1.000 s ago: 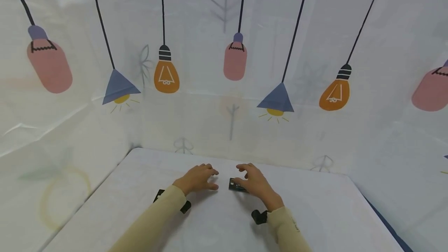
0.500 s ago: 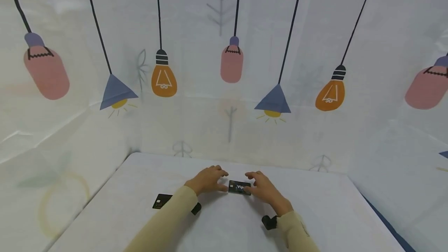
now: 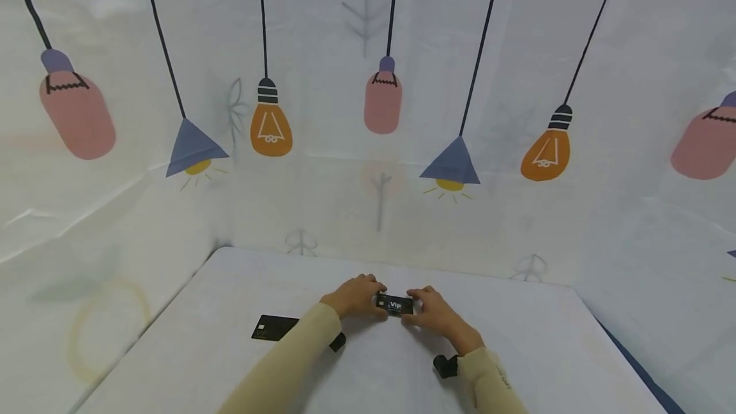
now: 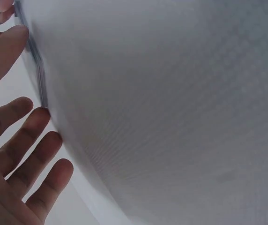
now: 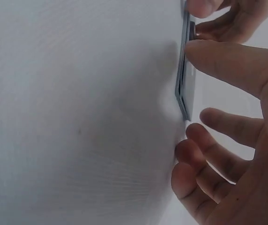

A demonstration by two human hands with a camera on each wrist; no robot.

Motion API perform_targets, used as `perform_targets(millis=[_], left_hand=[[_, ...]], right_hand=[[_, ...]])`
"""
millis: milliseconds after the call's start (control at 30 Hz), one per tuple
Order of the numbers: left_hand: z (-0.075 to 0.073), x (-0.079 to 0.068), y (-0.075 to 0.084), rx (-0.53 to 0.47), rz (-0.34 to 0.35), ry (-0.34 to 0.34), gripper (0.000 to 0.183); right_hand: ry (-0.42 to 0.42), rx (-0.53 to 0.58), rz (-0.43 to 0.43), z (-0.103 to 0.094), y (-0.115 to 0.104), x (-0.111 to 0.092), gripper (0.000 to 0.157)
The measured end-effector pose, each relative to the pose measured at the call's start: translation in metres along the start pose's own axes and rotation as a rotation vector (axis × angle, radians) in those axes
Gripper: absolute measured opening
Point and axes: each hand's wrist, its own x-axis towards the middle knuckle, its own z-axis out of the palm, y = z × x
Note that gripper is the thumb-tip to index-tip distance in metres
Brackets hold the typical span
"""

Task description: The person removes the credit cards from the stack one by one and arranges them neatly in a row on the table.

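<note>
A small dark card (image 3: 394, 305) printed "Vip" lies on the white table (image 3: 391, 375), with a pale clear-looking margin at its right end. In both wrist views it appears edge-on, a thin grey layered edge (image 5: 180, 77) that bends at a corner. My left hand (image 3: 355, 299) holds its left end, thumb on the near edge and a fingertip at the far side. At the right end my right hand (image 3: 439, 318) holds it likewise between thumb and fingers. The remaining fingers of both hands rest close to the tabletop.
Another dark card (image 3: 276, 328) with a chip lies on the table at left, partly hidden by the left sleeve (image 3: 287, 356). Black wrist devices sit under both wrists. A pale curtain (image 3: 322, 203) printed with lamps hangs behind the table.
Both hands have closed in on the Vip card; the left hand moved right to its left end, and the right hand drew back from over it to its right end.
</note>
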Motion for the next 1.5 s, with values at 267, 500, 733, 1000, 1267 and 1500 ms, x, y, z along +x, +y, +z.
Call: perform_targets(millis=[267, 500, 733, 1000, 1267, 1500], left_hand=[[-0.003, 0.002, 0.002, 0.011, -0.030, 0.004, 0.063], [0.001, 0.005, -0.001, 0.022, -0.027, -0.011, 0.061], [0.003, 0.009, -0.002, 0.032, -0.015, -0.011, 0.058], [0.002, 0.009, -0.003, 0.012, -0.034, -0.028, 0.057], [0.004, 0.013, -0.004, -0.006, -0.011, -0.029, 0.056], [0.001, 0.009, -0.002, -0.028, -0.027, -0.043, 0.056]], right_hand=[[0.007, -0.006, -0.003, 0.004, 0.005, 0.008, 0.058], [-0.002, -0.007, -0.017, 0.004, 0.004, 0.008, 0.054], [-0.009, -0.007, -0.009, 0.001, 0.002, 0.006, 0.053], [-0.020, 0.000, -0.015, 0.004, 0.004, 0.007, 0.052], [-0.011, 0.012, -0.009, 0.003, 0.005, 0.007, 0.048], [-0.021, 0.045, 0.011, 0.003, 0.006, 0.005, 0.047]])
